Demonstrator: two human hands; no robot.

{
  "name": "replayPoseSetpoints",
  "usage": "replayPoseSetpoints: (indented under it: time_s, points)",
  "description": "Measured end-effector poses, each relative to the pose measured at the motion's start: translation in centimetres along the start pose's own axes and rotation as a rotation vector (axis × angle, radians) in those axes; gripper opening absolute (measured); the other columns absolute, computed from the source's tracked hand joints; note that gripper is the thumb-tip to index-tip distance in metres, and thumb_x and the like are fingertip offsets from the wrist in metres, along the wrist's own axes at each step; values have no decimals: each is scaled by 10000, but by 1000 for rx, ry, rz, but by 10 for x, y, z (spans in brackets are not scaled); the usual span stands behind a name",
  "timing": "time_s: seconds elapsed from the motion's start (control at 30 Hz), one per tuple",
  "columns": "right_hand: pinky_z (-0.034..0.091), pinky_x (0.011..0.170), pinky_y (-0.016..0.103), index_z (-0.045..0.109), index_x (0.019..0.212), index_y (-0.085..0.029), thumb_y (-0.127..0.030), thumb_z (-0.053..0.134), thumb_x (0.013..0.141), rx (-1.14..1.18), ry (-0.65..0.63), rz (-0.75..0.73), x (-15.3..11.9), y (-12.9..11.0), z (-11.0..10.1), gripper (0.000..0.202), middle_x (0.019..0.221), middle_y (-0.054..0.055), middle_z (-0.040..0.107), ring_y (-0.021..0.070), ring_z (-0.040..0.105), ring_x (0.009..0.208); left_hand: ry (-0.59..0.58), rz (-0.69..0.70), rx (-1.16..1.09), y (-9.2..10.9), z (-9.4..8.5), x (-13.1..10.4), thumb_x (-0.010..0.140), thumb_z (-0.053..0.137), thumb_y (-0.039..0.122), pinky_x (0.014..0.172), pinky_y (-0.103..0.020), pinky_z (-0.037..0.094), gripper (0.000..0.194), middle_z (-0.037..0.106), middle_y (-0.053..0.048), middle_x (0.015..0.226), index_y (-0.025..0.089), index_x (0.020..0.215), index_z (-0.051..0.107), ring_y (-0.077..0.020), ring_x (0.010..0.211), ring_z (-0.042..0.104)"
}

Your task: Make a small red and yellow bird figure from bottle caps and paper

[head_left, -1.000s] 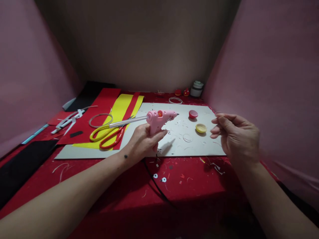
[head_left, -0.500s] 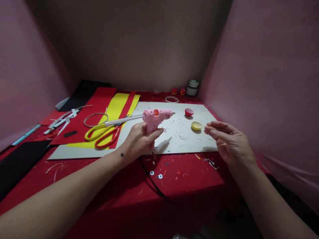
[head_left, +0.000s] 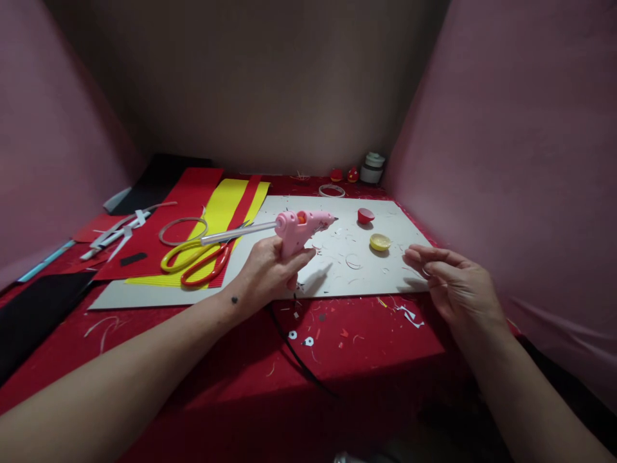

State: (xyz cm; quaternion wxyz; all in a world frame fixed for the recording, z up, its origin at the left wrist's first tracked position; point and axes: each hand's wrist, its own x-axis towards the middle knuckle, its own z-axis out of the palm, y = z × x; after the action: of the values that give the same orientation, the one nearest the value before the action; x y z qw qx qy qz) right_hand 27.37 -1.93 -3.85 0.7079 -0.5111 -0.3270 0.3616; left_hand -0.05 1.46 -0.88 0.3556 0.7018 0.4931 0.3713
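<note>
On my feed, the left hand [head_left: 265, 267] grips a pink glue gun [head_left: 293, 236] at mid-frame, its nozzle pointing right above the white board [head_left: 332, 283]. Towards the right edge I see the right hand [head_left: 457, 280], fingers drawn narrow (whether they pinch anything thin, I cannot tell). A yellow cup [head_left: 380, 242] sits near it, a red cup [head_left: 365, 217] just beyond; scissors [head_left: 225, 255] lie left of centre.

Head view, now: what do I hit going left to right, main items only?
Light-blue strip → small black piece → scissors → left hand gripping pink glue gun → small red bowl → small yellow bowl → right hand.
</note>
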Motion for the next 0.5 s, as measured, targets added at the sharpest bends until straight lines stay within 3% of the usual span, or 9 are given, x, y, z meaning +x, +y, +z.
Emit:
replayPoseSetpoints:
  time_s: [0.13, 0.27, 0.37, 0.5]
  points:
    - [583, 735, 314, 759, 738, -204, -138, 798, 544, -34, -29, 65, -2, -1, -2, 209, 798, 46, 759, 201, 730, 816, -18, -59, -17, 3, 1, -1, 793, 605, 380, 445, -226, 366, 379, 510, 5, 419, 168, 495, 506, -89, 408, 465]
    - [579, 580, 292, 765, 853, -238, -205, 836, 584, -122, -83, -9, -11, -3, -5, 280, 855, 55, 766, 223, 732, 823, -9, -52, -28, 4, 1, 0, 776, 619, 366, 421, -223, 351, 363, 497, 16, 402, 173, 495, 495, -86, 386, 442]
    - [588, 584, 303, 770, 901, -252, -249, 838, 626, -218, -95, -45, -23, -6, -4, 284, 905, 62, 766, 222, 728, 816, 0, -29, -20, 4, 0, 1, 767, 626, 366, 419, -219, 337, 352, 494, 24, 416, 173, 509, 485, -78, 394, 423]
    - [568, 581, 271, 783, 846, -252, -229, 859, 575, -251, -93, -39, -32, -9, 1, 282, 836, 45, 757, 181, 706, 721, -1, -15, -10, 3, 0, 1, 764, 625, 362, 419, -221, 324, 352, 472, 34, 416, 176, 508, 472, -74, 397, 405]
